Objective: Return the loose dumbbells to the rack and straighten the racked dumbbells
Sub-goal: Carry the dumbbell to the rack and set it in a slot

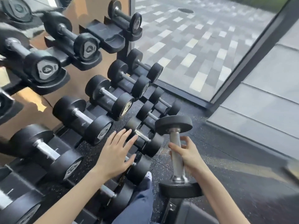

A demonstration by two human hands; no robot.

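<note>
A loose black dumbbell stands nearly upright at the lower centre, one head up and one down. My right hand grips its steel handle. My left hand hovers with fingers spread over the lowest row of racked dumbbells, touching nothing that I can tell. The black three-tier rack runs from the left edge to the upper centre. Its top tier holds small dumbbells in cradles, with one empty cradle. The middle tier holds several larger ones side by side.
Speckled black rubber floor lies under and right of the rack. A large window with a dark frame stands behind the rack's far end. A grey wall rises at the right. My blue trouser leg is at the bottom.
</note>
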